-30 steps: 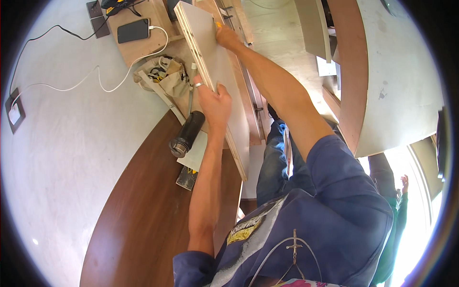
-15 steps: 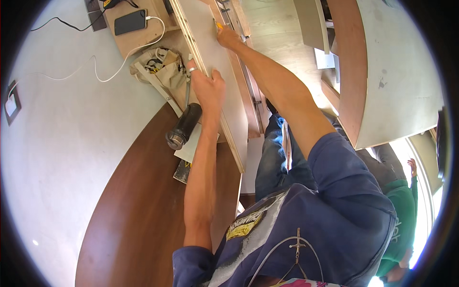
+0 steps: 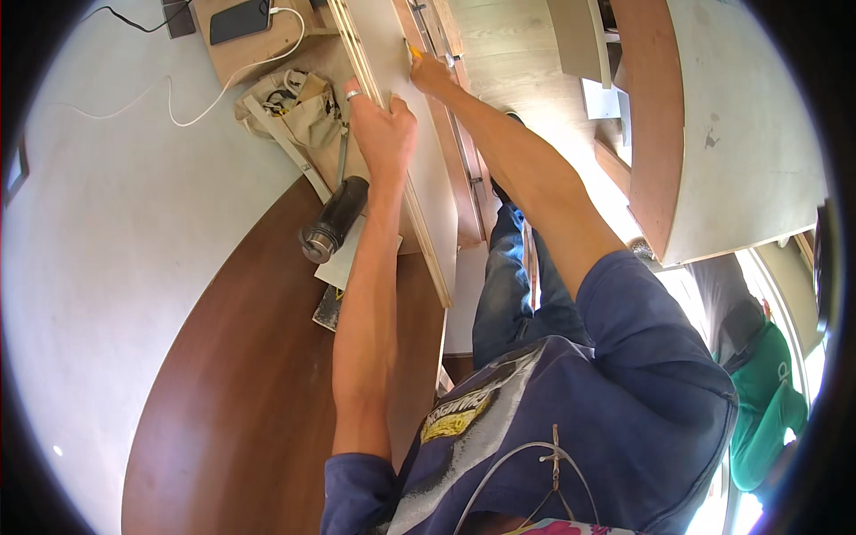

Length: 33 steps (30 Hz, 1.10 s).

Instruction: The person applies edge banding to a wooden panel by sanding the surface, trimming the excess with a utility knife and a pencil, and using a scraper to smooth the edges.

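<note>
A long board (image 3: 432,178) with a pale face and layered plywood edge stands on its side before me. My left hand (image 3: 383,129), a ring on one finger, is closed over its upper edge, thumb on the pale face. My right hand (image 3: 432,75) is shut on a slim yellow tool (image 3: 415,53), whose thin tip meets the pale face further along; most of it is hidden in my fist, so its kind cannot be told. Left of the board, a dark bottle (image 3: 335,218) lies tilted beside a canvas tool bag (image 3: 299,107) with cables inside.
A brown curved tabletop (image 3: 241,383) spreads at the left. Beyond it, a phone (image 3: 241,21) on a wooden surface has a white charging cable. Brown wooden frames (image 3: 465,192) run along the board's right. A large panel (image 3: 744,134) stands at right; a person in green (image 3: 767,401) is behind.
My right hand has drawn the yellow tool slightly toward me along the board's face. My left hand keeps its grip. The view has shifted slightly, and the person in green has bent lower.
</note>
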Each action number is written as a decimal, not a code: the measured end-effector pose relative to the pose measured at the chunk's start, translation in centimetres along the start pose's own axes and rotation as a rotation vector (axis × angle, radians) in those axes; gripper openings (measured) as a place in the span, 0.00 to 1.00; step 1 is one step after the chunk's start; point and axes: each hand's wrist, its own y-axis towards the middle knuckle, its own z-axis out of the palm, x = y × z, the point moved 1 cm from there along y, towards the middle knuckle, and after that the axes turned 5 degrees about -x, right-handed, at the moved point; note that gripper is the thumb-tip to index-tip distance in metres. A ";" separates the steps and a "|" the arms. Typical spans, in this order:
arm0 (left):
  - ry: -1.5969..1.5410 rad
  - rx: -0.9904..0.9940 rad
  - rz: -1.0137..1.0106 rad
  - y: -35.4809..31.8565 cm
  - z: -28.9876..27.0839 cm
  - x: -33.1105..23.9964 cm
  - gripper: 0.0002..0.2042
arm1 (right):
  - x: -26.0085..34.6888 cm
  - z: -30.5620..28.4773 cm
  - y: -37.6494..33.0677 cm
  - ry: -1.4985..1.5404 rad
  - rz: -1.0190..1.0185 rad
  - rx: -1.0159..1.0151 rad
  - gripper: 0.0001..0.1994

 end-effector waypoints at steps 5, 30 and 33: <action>0.056 -0.037 0.033 0.0 -0.7 0.4 0.19 | -0.2 1.0 -3.1 -0.031 -0.019 -0.047 0.24; 0.065 -0.006 0.122 1.2 -1.2 3.2 0.21 | -5.6 1.9 -13.8 0.021 0.139 0.083 0.24; 0.057 -0.012 0.113 1.1 -1.0 3.0 0.22 | -6.7 2.3 -14.6 0.020 0.147 0.072 0.24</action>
